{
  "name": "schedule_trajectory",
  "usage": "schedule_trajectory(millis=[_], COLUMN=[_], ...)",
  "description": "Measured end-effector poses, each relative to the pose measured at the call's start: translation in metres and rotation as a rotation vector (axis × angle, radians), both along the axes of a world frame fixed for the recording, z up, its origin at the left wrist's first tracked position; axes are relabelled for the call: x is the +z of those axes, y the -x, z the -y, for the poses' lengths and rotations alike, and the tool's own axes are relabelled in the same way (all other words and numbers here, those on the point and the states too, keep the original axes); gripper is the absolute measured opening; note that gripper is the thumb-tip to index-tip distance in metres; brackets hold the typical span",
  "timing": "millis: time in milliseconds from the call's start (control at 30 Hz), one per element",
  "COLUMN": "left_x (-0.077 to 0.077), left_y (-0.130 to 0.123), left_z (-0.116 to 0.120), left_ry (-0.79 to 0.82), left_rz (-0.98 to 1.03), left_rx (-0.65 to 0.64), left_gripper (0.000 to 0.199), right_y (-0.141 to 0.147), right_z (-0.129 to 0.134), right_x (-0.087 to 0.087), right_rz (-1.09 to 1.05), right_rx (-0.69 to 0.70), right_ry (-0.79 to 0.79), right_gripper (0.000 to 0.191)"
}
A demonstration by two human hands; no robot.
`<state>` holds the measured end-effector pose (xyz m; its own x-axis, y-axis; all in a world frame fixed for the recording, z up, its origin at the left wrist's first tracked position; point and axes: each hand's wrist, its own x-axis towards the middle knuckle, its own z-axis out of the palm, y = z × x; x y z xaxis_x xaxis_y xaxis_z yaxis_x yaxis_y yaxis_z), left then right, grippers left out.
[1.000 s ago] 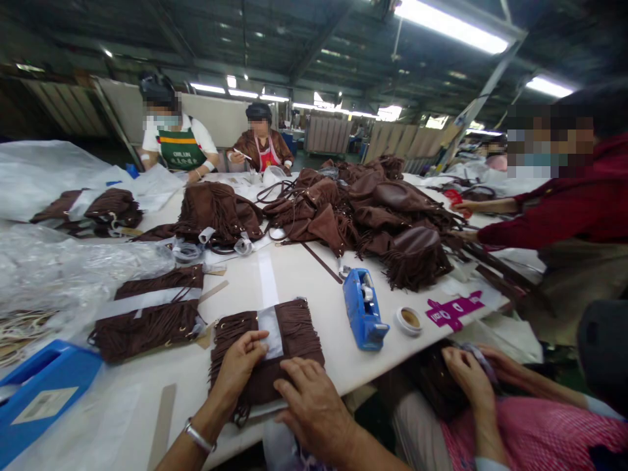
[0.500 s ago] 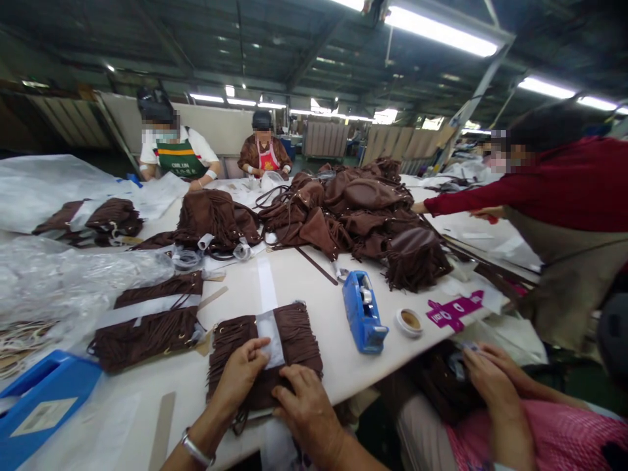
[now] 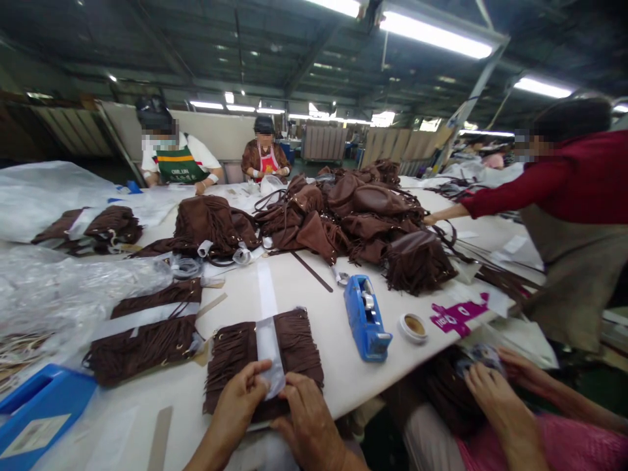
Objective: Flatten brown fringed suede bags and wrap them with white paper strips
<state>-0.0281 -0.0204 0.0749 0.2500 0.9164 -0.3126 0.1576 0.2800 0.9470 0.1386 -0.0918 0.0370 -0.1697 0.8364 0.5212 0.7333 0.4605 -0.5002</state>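
A brown fringed bag (image 3: 301, 340) lies flat on the table before me, with a white paper strip (image 3: 267, 333) running over its middle. My left hand (image 3: 240, 396) is closed at the strip's left edge, thumb and forefinger on its lower end. On the opposite edge, my right hand (image 3: 311, 418) pinches the strip with bent fingers and rests over the bag's near right part. Both hands cover much of the bag's near side. A second fringed bag (image 3: 147, 350), wrapped with a white band, lies to the left.
Right of the bag stand a blue tape dispenser (image 3: 366, 320) and a tape roll (image 3: 413, 327). Behind is a heap of brown bags (image 3: 343, 216). Clear plastic (image 3: 73, 278) and a blue holder (image 3: 46, 412) are at left. A co-worker's hands (image 3: 495, 392) work at right; other people stand around the table.
The strip's lower end has come further down over the bag, and both my hands have shifted slightly down with it. The co-worker in red has moved a little to the right.
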Motion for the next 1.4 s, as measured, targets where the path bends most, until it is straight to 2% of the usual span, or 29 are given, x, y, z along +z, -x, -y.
schedule_trajectory(millis=[133,300,433,600,867,1200,1400], left_x=[-0.001,0.001,-0.001,-0.005,-0.001,-0.004,0.000], left_y=[0.000,-0.003,-0.002,0.000,-0.001,-0.003,-0.004], left_z=[0.008,0.023,0.031,0.042,0.057,0.058,0.060], left_ry=[-0.037,-0.101,-0.129,-0.162,-0.268,-0.336,-0.345], left_rz=[-0.048,-0.140,-0.180,-0.231,-0.365,-0.491,-0.532], left_rx=[0.011,0.007,-0.032,-0.010,-0.001,-0.064,-0.086], left_gripper=[0.057,0.055,0.054,0.050,0.042,0.037,0.038], right_y=[-0.002,-0.003,-0.003,-0.005,-0.007,-0.008,-0.009], right_z=[-0.001,0.003,0.004,0.003,0.004,0.004,0.004], right_x=[-0.007,-0.001,0.006,0.010,0.013,0.010,0.011], right_rz=[-0.036,-0.023,-0.031,-0.025,-0.011,0.104,0.115], right_rx=[-0.002,-0.019,0.014,0.050,0.069,0.077,0.082], right_ry=[-0.038,-0.003,0.062,0.101,0.085,0.108,0.100], right_gripper=[0.057,0.068,0.066,0.064,0.057,0.034,0.033])
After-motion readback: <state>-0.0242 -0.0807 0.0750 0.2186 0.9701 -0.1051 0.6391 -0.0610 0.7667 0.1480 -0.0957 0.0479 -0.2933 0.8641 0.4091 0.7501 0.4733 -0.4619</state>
